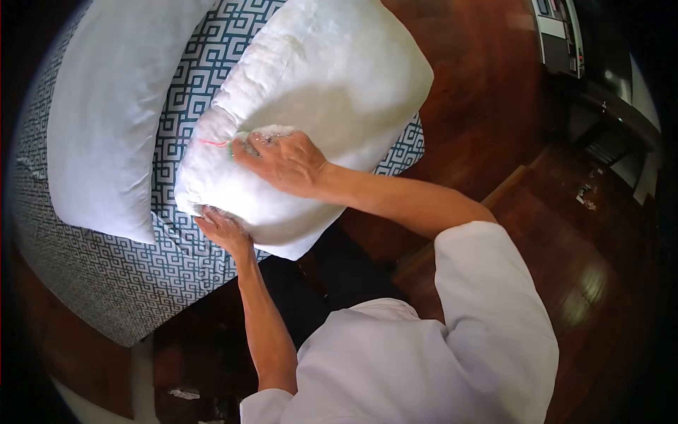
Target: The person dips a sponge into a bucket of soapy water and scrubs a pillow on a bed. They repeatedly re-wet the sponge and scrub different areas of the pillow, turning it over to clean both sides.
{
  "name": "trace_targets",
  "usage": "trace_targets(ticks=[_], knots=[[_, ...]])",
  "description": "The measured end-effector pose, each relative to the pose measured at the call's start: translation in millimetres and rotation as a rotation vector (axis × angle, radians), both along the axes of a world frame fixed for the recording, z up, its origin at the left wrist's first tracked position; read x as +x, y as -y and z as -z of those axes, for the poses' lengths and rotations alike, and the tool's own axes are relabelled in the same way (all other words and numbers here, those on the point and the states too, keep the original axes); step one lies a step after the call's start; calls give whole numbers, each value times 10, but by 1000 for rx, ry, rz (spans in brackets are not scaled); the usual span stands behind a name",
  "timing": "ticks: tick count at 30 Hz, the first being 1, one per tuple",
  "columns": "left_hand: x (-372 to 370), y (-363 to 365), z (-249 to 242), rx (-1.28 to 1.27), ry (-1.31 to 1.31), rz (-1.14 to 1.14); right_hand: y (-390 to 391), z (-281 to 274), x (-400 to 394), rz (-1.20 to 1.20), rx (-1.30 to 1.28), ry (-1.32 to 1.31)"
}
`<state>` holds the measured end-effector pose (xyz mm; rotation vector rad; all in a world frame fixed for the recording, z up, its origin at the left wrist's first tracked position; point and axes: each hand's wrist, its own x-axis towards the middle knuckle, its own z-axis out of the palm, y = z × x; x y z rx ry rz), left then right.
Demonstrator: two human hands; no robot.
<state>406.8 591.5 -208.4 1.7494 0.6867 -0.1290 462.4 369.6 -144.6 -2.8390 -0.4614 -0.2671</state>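
A large white pillow [318,134] lies in front of me, its left edge puckered and wet-looking. My left hand [224,230] grips the pillow's lower left edge, with whitish foam on its fingers. On top of the pillow, near that same edge, my right hand [282,161] presses down with curled fingers. White foam covers its knuckles, and a bit of green shows at the fingertips; the fingers mostly hide what they hold. A thin red mark [214,143] runs across the pillow just left of my right hand.
A second white pillow [116,120] lies to the left. Both pillows rest on a cloth with a blue-green and white square pattern [187,247]. Dark reddish wood floor [480,92] stretches to the right, with dark furniture [600,120] at the far right.
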Motion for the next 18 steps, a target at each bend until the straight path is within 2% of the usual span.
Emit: trace_targets(ticks=[1,2,3,4,5,6,7,8,9,10,11,12,14,15,16,17,18], knots=[[75,75,-158,110,-89,14,149,279,-56,-26,-183,-144],[56,25,-109,124,-95,15,463,401,114,108,-305,-150],[18,-49,-24,214,-105,118,858,458,340,237,-425,-158],[-26,-129,93,298,-115,227,1276,404,517,375,-414,-269],[-133,-251,458,223,14,172,1666,438,612,369,-455,-218],[-139,-299,515,702,441,519,1778,439,740,541,-628,-240],[-176,-212,544,170,277,194,2114,620,908,509,-695,-117],[-133,-232,340,78,184,155,2161,484,1114,717,-797,-225],[-91,-249,129,-10,90,108,2128,351,1166,817,-548,-13],[-53,-266,-81,-92,-4,56,1932,-137,1237,841,-331,-135],[-24,-355,-90,-400,-254,-253,1618,-345,1180,690,-310,87],[-69,-467,-195,-717,-273,-271,1394,-478,1061,552,-297,308],[-216,-563,-46,-754,-288,-234,694,-474,747,674,-143,37],[-239,-536,-61,-754,-298,-248,360,-384,532,531,-136,50],[-238,-451,-102,-658,-282,-205,-129,-410,224,510,60,-138],[-252,-417,-96,-565,-269,-158,-580,-389,-31,368,120,-97],[-321,-471,34,-571,-278,-155,-997,-452,-268,265,122,-191]])
